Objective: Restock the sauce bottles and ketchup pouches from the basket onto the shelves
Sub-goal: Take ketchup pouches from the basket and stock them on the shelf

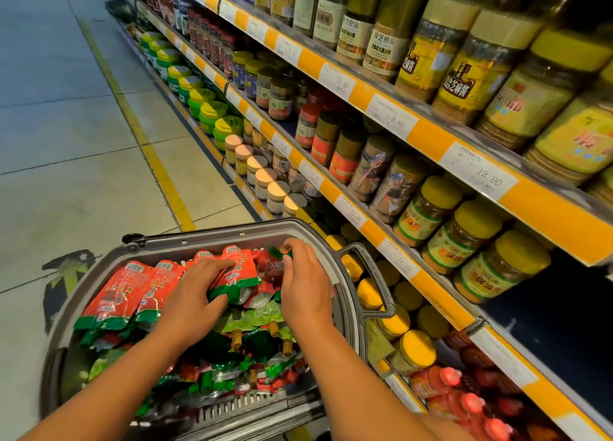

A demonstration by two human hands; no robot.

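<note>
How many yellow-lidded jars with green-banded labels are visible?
3, side by side on one shelf: left jar, middle jar, right jar. More may be hidden behind.

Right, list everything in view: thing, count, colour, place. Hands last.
basket: one, grey, on the floor by the shelves.
ketchup pouches: many, red and green, piled in the basket.
sauce bottles: several, red with pink caps, bottom shelf, lower right.
yellow-lidded jars: many, on the shelves at right.
green-lidded tubs: a row, low shelf, further along.
price tags: several, white on orange shelf edges.
left hand: grips a pouch.
right hand: pinches another pouch's top.
</note>
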